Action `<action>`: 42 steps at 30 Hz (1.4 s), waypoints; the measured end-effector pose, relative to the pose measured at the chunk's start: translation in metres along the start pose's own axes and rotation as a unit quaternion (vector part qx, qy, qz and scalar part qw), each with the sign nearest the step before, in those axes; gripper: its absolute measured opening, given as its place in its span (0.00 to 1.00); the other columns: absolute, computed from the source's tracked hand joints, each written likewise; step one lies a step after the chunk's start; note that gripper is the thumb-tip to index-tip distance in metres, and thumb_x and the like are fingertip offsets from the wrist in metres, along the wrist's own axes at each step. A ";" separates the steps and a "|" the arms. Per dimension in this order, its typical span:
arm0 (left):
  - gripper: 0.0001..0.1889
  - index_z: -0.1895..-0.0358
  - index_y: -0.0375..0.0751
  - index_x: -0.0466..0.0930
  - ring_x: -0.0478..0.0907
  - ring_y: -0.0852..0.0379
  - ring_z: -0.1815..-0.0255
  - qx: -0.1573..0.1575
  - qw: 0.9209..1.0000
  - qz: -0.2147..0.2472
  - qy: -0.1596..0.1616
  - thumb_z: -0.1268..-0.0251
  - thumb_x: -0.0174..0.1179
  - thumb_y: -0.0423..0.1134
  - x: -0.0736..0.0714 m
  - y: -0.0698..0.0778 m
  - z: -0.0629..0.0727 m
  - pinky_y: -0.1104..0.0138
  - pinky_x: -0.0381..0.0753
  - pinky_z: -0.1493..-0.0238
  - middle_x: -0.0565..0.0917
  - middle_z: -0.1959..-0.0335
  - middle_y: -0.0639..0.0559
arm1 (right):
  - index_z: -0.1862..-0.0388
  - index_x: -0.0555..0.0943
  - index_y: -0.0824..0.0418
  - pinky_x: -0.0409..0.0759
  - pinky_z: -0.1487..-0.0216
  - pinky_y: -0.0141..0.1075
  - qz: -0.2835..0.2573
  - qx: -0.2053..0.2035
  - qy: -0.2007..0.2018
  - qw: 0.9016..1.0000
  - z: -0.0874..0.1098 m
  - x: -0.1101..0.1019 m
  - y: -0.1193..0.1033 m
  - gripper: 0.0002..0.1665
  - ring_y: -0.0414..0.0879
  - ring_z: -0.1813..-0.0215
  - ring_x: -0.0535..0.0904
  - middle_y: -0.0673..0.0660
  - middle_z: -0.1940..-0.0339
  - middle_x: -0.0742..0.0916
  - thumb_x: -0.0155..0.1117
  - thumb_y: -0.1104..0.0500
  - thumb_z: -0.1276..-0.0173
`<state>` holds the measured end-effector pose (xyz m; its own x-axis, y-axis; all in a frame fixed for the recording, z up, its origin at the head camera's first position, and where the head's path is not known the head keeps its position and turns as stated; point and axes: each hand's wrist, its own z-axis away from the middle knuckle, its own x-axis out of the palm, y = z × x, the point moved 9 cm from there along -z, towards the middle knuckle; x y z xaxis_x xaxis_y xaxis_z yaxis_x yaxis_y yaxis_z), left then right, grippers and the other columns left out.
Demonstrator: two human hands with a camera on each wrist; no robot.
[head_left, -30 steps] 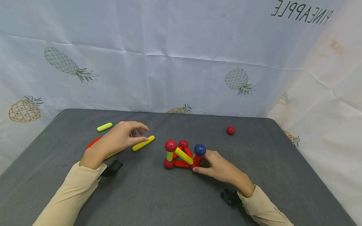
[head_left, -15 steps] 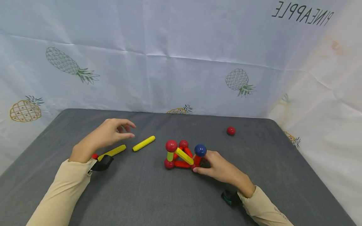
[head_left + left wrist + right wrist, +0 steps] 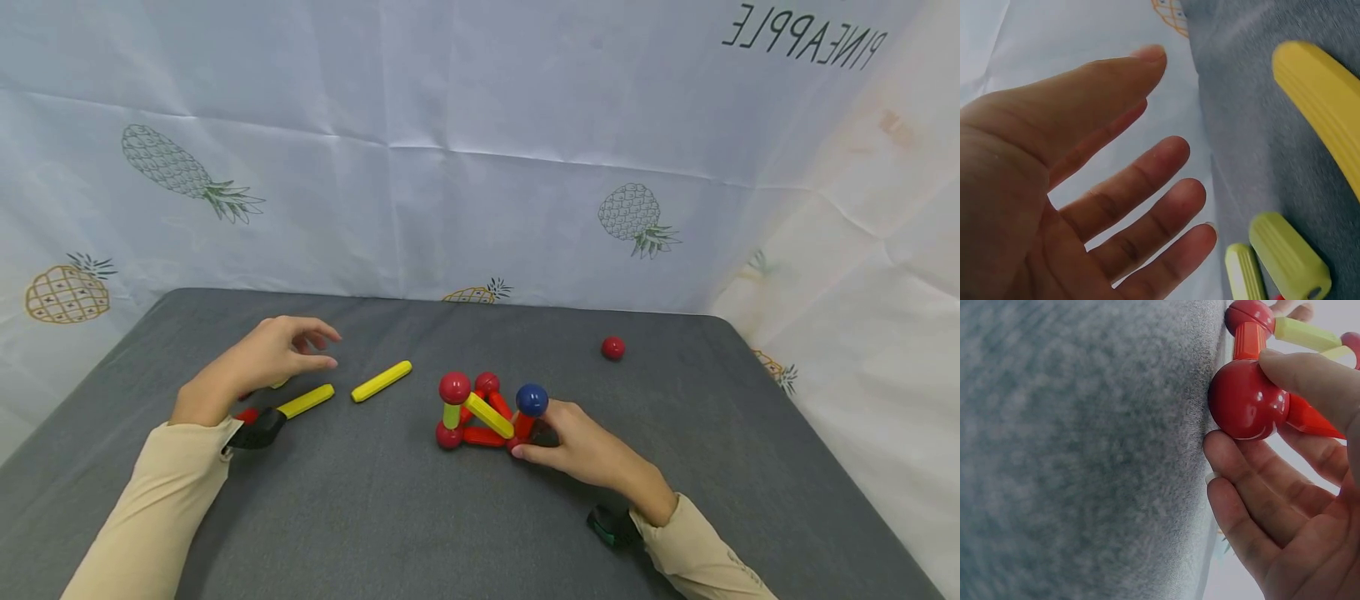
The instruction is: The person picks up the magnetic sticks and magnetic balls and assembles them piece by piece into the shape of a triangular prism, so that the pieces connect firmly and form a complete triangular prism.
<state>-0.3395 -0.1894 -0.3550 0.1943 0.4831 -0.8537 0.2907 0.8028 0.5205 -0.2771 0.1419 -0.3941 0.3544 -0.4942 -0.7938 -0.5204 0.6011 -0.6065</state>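
My left hand hovers, fingers spread and slightly bent, with nothing in it. Below and beside it lie a yellow magnetic stick and two short light green sticks, while a red piece is mostly covered by the wrist. My right hand pinches a red ball at the lower right corner of a small magnetic frame. Red sticks join its base balls. A green upright bears a red ball; a blue ball tops a red upright. One yellow stick slants between corners.
Between the left hand and the frame lies another yellow stick. A loose red ball sits at the back right of the grey table. Behind the table hangs a pineapple-print cloth.
My left hand has drawn back leftward from the middle yellow stick, uncovering the second yellow stick and passing over the green ones. The right hand and the frame stay in place.
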 end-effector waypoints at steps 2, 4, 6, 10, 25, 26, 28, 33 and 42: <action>0.23 0.41 0.39 0.80 0.79 0.46 0.52 -0.005 1.000 -0.003 -0.005 0.36 0.67 0.44 0.001 -0.005 0.000 0.54 0.80 0.56 0.83 0.48 0.37 | 0.49 0.76 0.55 0.83 0.47 0.42 -0.001 0.001 -0.001 1.000 0.000 0.000 0.000 0.18 0.43 0.51 0.84 0.51 0.54 0.87 0.69 0.50 0.33; 0.23 0.41 0.39 0.80 0.78 0.45 0.52 -0.010 1.000 -0.007 -0.009 0.37 0.68 0.44 0.001 -0.009 0.000 0.54 0.79 0.56 0.83 0.48 0.37 | 0.49 0.76 0.55 0.83 0.46 0.43 -0.002 0.002 -0.002 1.000 0.000 0.000 0.000 0.18 0.44 0.51 0.84 0.51 0.54 0.87 0.69 0.51 0.33; 0.23 0.41 0.38 0.79 0.78 0.46 0.53 -0.011 1.000 -0.012 -0.014 0.37 0.68 0.43 0.003 -0.013 -0.001 0.54 0.79 0.57 0.83 0.49 0.37 | 0.49 0.76 0.55 0.83 0.46 0.43 -0.003 0.003 -0.002 1.000 0.000 0.001 0.001 0.18 0.44 0.51 0.84 0.51 0.54 0.87 0.69 0.51 0.33; 0.22 0.41 0.37 0.79 0.78 0.44 0.54 -0.017 0.999 -0.018 -0.021 0.37 0.68 0.41 0.004 -0.020 -0.002 0.54 0.80 0.59 0.82 0.49 0.35 | 0.49 0.76 0.55 0.83 0.46 0.43 -0.001 0.002 -0.001 1.000 0.000 0.000 0.001 0.19 0.44 0.51 0.84 0.51 0.54 0.87 0.69 0.51 0.33; 0.18 0.46 0.33 0.80 0.76 0.41 0.56 -0.054 0.996 -0.060 -0.045 0.40 0.66 0.29 0.003 -0.036 0.001 0.55 0.78 0.61 0.78 0.53 0.32 | 0.50 0.77 0.55 0.83 0.46 0.42 0.007 0.002 0.001 1.000 0.000 0.000 0.001 0.18 0.42 0.51 0.83 0.50 0.55 0.86 0.69 0.49 0.33; 0.17 0.47 0.33 0.80 0.75 0.41 0.57 -0.057 0.995 -0.061 -0.047 0.40 0.65 0.27 0.003 -0.036 0.001 0.56 0.77 0.62 0.78 0.55 0.33 | 0.50 0.77 0.55 0.83 0.46 0.42 0.008 0.003 0.001 1.000 0.000 0.000 0.001 0.18 0.42 0.51 0.83 0.50 0.55 0.86 0.69 0.49 0.33; 0.15 0.48 0.33 0.80 0.74 0.44 0.59 -0.062 0.995 -0.062 -0.052 0.40 0.63 0.25 0.004 -0.037 0.001 0.59 0.76 0.64 0.77 0.57 0.35 | 0.50 0.77 0.55 0.83 0.46 0.42 0.009 0.004 0.000 1.000 0.000 0.000 0.002 0.18 0.42 0.51 0.83 0.50 0.55 0.86 0.69 0.49 0.33; 0.15 0.47 0.33 0.81 0.74 0.45 0.59 -0.062 0.995 -0.044 -0.059 0.38 0.61 0.26 0.007 -0.036 0.000 0.60 0.76 0.63 0.79 0.55 0.36 | 0.50 0.76 0.55 0.83 0.47 0.42 0.007 0.004 0.000 1.000 0.000 0.000 0.002 0.18 0.42 0.52 0.83 0.50 0.55 0.86 0.69 0.49 0.33; 0.15 0.47 0.33 0.82 0.78 0.43 0.54 -0.029 0.998 -0.016 -0.046 0.37 0.59 0.26 0.014 -0.026 -0.003 0.59 0.80 0.62 0.80 0.49 0.33 | 0.49 0.76 0.55 0.83 0.46 0.43 0.001 0.003 -0.001 1.000 0.000 0.000 0.000 0.19 0.44 0.50 0.84 0.51 0.54 0.87 0.69 0.50 0.33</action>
<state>-0.3472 -0.2024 -0.3800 0.2722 0.4245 -0.8636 0.2442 0.8376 0.4887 -0.2774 0.1422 -0.3941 0.3557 -0.4917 -0.7948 -0.5162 0.6056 -0.6056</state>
